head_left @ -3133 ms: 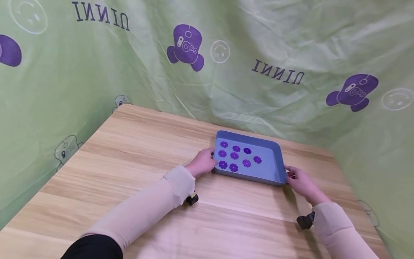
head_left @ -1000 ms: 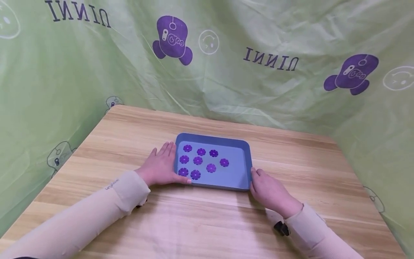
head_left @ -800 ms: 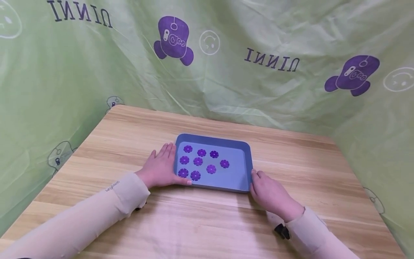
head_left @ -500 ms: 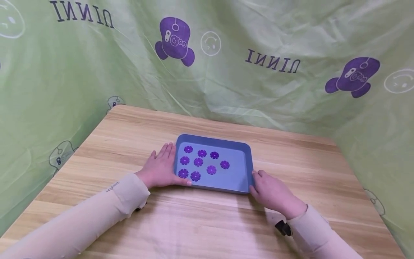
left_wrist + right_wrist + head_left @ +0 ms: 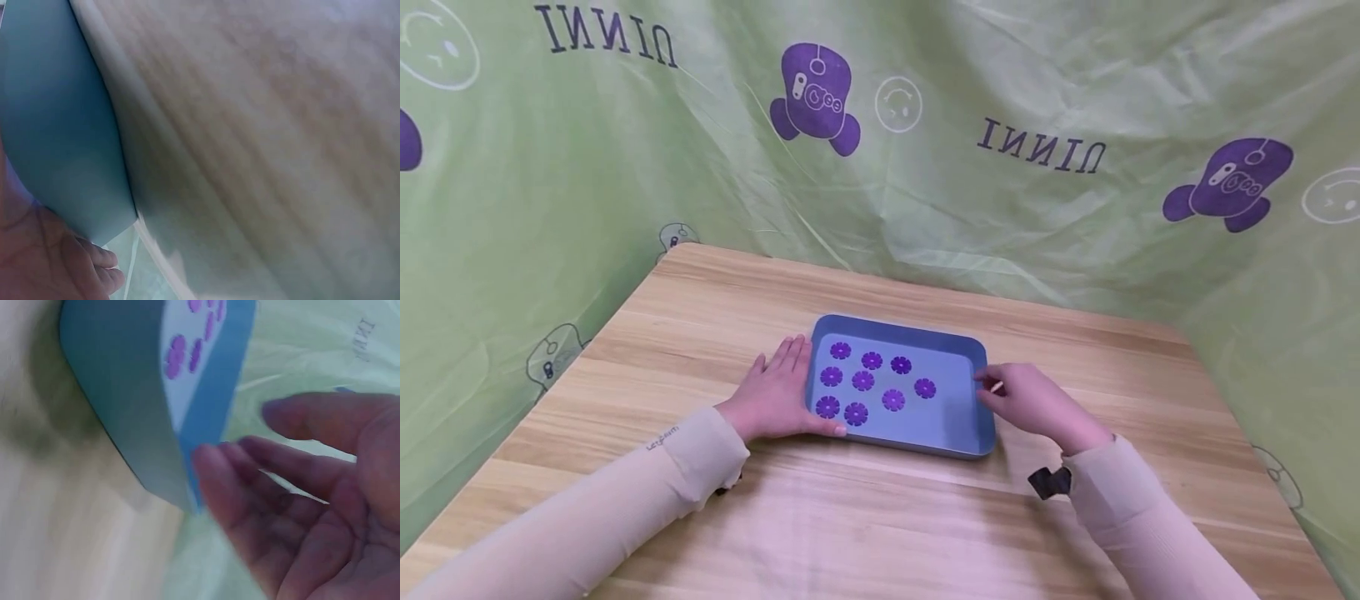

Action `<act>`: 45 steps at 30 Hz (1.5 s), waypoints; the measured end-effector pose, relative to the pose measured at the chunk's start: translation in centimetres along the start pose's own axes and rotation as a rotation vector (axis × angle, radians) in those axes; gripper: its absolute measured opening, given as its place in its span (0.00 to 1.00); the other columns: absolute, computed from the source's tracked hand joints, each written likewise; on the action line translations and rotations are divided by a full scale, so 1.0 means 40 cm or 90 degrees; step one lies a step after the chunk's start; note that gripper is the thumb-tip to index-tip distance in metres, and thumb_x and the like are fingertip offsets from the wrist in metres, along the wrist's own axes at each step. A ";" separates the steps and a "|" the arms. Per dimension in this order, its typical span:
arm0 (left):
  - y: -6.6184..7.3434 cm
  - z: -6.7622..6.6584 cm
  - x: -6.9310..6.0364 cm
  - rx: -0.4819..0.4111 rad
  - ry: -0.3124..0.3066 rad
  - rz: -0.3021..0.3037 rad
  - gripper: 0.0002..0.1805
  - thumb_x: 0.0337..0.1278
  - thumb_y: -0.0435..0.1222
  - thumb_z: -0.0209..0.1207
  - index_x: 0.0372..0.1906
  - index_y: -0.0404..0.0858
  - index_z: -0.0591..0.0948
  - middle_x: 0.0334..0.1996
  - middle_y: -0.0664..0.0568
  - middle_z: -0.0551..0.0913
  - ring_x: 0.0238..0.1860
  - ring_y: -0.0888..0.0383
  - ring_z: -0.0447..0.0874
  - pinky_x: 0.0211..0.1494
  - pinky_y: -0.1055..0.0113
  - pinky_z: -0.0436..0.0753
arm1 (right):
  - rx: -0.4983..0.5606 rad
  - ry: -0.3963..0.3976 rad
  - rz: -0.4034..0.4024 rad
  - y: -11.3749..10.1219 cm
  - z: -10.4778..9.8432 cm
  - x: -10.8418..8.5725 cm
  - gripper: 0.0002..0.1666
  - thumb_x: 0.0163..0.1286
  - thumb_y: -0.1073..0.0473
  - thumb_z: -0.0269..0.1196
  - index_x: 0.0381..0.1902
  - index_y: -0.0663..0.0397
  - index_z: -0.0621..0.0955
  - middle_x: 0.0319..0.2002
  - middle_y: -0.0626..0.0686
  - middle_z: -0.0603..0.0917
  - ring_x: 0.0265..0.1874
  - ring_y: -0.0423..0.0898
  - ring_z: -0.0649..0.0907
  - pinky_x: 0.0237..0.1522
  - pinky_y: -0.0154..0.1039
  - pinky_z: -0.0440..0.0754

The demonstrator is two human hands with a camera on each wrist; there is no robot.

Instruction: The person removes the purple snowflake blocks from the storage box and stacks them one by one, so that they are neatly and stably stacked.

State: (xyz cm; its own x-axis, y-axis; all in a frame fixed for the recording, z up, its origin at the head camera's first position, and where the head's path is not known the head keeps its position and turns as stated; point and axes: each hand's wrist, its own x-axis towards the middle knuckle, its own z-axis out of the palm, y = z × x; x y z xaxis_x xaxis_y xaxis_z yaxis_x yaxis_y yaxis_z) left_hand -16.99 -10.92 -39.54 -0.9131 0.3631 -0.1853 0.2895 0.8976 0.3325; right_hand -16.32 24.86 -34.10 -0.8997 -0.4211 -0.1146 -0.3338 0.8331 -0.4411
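Observation:
A blue rectangular tray sits on the wooden table with several purple flower-shaped pieces lying flat in its left and middle part. My left hand rests against the tray's left side, fingers extended and thumb along the front-left corner; in the left wrist view the palm is beside the tray wall. My right hand is at the tray's right rim, thumb and fingers apart with nothing visible between them. The right wrist view shows the hand with loosely bent fingers near the tray.
The wooden table extends around the tray. A green curtain with purple printed figures hangs behind the table and at both sides. A black device is strapped at the right wrist.
My right hand has come off the tray's front-right corner and moved up to its right rim, its fingers parting. Earlier, the tray moved left and my left hand spread against its side.

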 end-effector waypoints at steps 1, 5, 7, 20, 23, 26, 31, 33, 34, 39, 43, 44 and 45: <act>0.000 0.001 0.000 -0.002 0.000 -0.001 0.85 0.33 0.82 0.63 0.81 0.26 0.42 0.82 0.33 0.40 0.82 0.37 0.35 0.78 0.34 0.43 | 0.029 0.004 0.011 0.004 0.004 0.014 0.17 0.72 0.65 0.64 0.53 0.72 0.84 0.39 0.56 0.88 0.40 0.52 0.87 0.45 0.48 0.86; -0.002 0.004 0.004 -0.009 0.003 0.000 0.84 0.33 0.82 0.62 0.81 0.26 0.42 0.82 0.33 0.40 0.82 0.37 0.35 0.78 0.34 0.42 | 0.122 -0.007 0.061 0.015 0.018 0.069 0.19 0.73 0.64 0.64 0.56 0.72 0.82 0.44 0.59 0.87 0.46 0.54 0.86 0.49 0.49 0.86; -0.002 0.005 0.003 -0.014 0.005 0.001 0.84 0.33 0.82 0.62 0.81 0.26 0.42 0.82 0.33 0.40 0.82 0.37 0.35 0.78 0.34 0.41 | 0.148 -0.021 0.081 0.017 0.027 0.093 0.19 0.73 0.63 0.64 0.57 0.71 0.82 0.45 0.59 0.87 0.44 0.52 0.85 0.47 0.47 0.86; -0.001 -0.001 -0.008 -0.011 -0.004 0.010 0.85 0.33 0.82 0.61 0.81 0.26 0.41 0.82 0.33 0.39 0.82 0.37 0.34 0.78 0.34 0.40 | 0.069 -0.062 0.078 -0.013 0.091 0.165 0.18 0.66 0.61 0.72 0.50 0.66 0.85 0.35 0.51 0.84 0.34 0.44 0.80 0.39 0.38 0.80; -0.006 -0.002 -0.011 -0.011 -0.004 0.011 0.85 0.33 0.83 0.61 0.81 0.25 0.41 0.82 0.33 0.39 0.82 0.37 0.34 0.77 0.33 0.40 | 0.064 -0.066 0.088 -0.021 0.099 0.165 0.18 0.66 0.61 0.73 0.50 0.65 0.85 0.34 0.51 0.83 0.33 0.44 0.79 0.38 0.37 0.79; -0.014 -0.001 -0.014 -0.007 -0.001 0.010 0.85 0.33 0.83 0.60 0.81 0.25 0.41 0.82 0.32 0.40 0.81 0.36 0.35 0.77 0.33 0.41 | 0.073 -0.066 0.095 -0.026 0.107 0.165 0.18 0.66 0.61 0.73 0.50 0.65 0.85 0.34 0.51 0.82 0.32 0.44 0.78 0.36 0.37 0.78; -0.016 0.001 -0.015 -0.010 -0.001 0.014 0.84 0.34 0.82 0.61 0.81 0.25 0.42 0.82 0.32 0.40 0.81 0.36 0.35 0.77 0.32 0.41 | 0.068 -0.051 0.073 -0.023 0.123 0.165 0.18 0.63 0.61 0.75 0.48 0.62 0.84 0.31 0.50 0.79 0.29 0.44 0.77 0.35 0.38 0.77; -0.014 0.000 -0.014 -0.014 -0.002 0.016 0.84 0.34 0.82 0.61 0.81 0.25 0.41 0.82 0.32 0.40 0.81 0.36 0.35 0.77 0.32 0.41 | 0.060 -0.043 0.062 -0.022 0.128 0.164 0.17 0.62 0.61 0.76 0.46 0.61 0.84 0.30 0.50 0.78 0.29 0.44 0.77 0.35 0.39 0.77; -0.013 -0.001 -0.014 -0.014 -0.003 0.016 0.84 0.34 0.82 0.61 0.81 0.25 0.41 0.82 0.32 0.40 0.81 0.36 0.35 0.77 0.32 0.41 | 0.055 -0.040 0.056 -0.021 0.129 0.163 0.16 0.62 0.61 0.76 0.45 0.60 0.84 0.30 0.50 0.78 0.29 0.44 0.77 0.36 0.39 0.77; -0.010 -0.002 -0.015 -0.010 -0.005 0.009 0.84 0.34 0.81 0.62 0.81 0.25 0.42 0.82 0.32 0.41 0.81 0.36 0.35 0.77 0.32 0.40 | 0.068 -0.027 0.052 -0.021 0.130 0.161 0.13 0.62 0.63 0.75 0.41 0.59 0.83 0.30 0.50 0.79 0.29 0.45 0.78 0.35 0.39 0.78; -0.010 -0.006 -0.019 -0.007 -0.003 0.003 0.84 0.35 0.81 0.62 0.81 0.25 0.42 0.82 0.32 0.41 0.81 0.36 0.35 0.77 0.32 0.38 | 0.095 0.000 0.052 -0.020 0.118 0.157 0.06 0.66 0.67 0.70 0.38 0.59 0.83 0.31 0.50 0.81 0.30 0.45 0.79 0.36 0.39 0.80; -0.010 -0.007 -0.020 -0.007 -0.002 0.002 0.83 0.35 0.81 0.62 0.81 0.25 0.42 0.82 0.32 0.41 0.81 0.36 0.35 0.77 0.32 0.38 | 0.103 0.005 0.054 -0.020 0.114 0.156 0.04 0.67 0.68 0.68 0.38 0.59 0.83 0.31 0.50 0.82 0.31 0.45 0.79 0.36 0.39 0.80; -0.011 -0.008 -0.020 -0.006 -0.001 0.002 0.83 0.35 0.81 0.62 0.81 0.25 0.42 0.82 0.32 0.41 0.81 0.36 0.35 0.77 0.32 0.38 | 0.110 0.007 0.058 -0.020 0.109 0.155 0.02 0.69 0.68 0.67 0.38 0.59 0.83 0.32 0.50 0.83 0.31 0.45 0.79 0.36 0.38 0.80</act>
State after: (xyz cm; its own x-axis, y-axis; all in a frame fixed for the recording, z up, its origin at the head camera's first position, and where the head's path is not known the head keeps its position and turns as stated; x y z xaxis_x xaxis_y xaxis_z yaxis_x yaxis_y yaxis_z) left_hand -16.46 -11.69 -39.22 -0.9117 0.3660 -0.1866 0.2889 0.8941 0.3424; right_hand -20.40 20.02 -38.33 -0.9274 -0.3419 -0.1515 -0.1984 0.7931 -0.5758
